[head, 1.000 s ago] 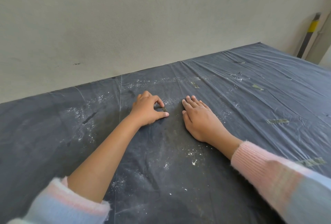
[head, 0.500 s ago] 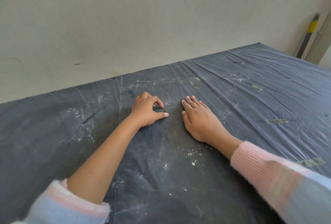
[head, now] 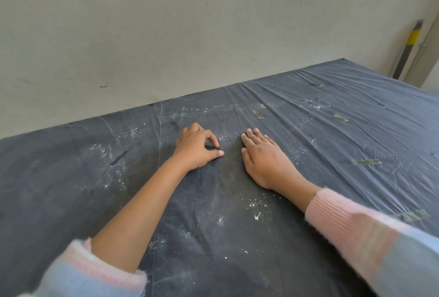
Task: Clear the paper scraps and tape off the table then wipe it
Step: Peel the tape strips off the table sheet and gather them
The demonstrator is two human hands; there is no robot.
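Observation:
A dark plastic sheet covers the table (head: 71,178). My left hand (head: 194,149) rests on it near the middle with fingers curled, the index fingertip and thumb closing on a small dark tape piece (head: 220,148) stuck to the sheet. My right hand (head: 263,159) lies flat just to the right, palm down and fingers straight, pressing on the sheet. More greenish tape strips are stuck farther right: one (head: 257,113) behind the hands, another (head: 341,118), a third (head: 365,162). White paper crumbs (head: 256,216) are scattered over the sheet.
A bare grey wall (head: 213,35) runs along the table's far edge. A grey pole with a yellow band (head: 413,37) leans in the right corner. Another tape strip (head: 412,214) shows beside my right sleeve. The sheet is wrinkled on the right side.
The left index finger has curled a little tighter against the tape piece. The right hand has stayed flat in the same spot.

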